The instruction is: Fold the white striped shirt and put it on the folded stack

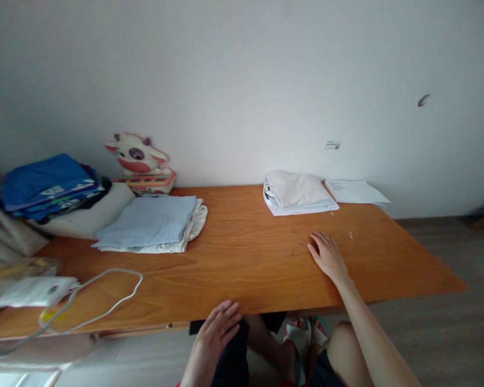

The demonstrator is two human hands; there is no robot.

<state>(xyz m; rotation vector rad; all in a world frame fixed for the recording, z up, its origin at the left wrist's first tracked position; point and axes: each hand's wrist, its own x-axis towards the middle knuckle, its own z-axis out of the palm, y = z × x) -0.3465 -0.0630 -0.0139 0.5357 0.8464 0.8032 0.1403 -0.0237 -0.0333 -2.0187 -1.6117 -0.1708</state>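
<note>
My right hand lies flat and palm down on the wooden table, fingers apart, holding nothing. My left hand hovers open below the table's front edge, above my dark shorts, also holding nothing. A folded light blue cloth lies on a cream cloth at the left. A folded white garment sits at the back, just beyond my right hand.
A stack of blue clothes on a white cushion stands at far left. A cartoon cow toy leans on the wall. Papers lie at back right. A white cable and packet rest at front left. My sandalled feet show below.
</note>
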